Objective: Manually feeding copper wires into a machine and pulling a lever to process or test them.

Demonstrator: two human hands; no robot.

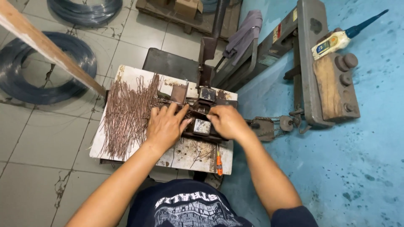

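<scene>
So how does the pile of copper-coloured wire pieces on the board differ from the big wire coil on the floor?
The wire pieces are short, roughly straight, copper-brown lengths lying loose on the white board; the wire coil is dark blue-grey, wound in a large ring on the tiled floor. The left hand rests at the pile's edge; nothing touches the coil. Both look like thin metal wire.

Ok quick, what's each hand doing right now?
Left hand: open, fingers spread, resting by the wire pile.
Right hand: curled on the metal jig; whether it grips anything cannot be told.

Coppery-brown wire pieces (128, 111), grimy white board (185, 155), orange-handled screwdriver (219, 162), perhaps dark-grey wire coils (25, 88).
</scene>
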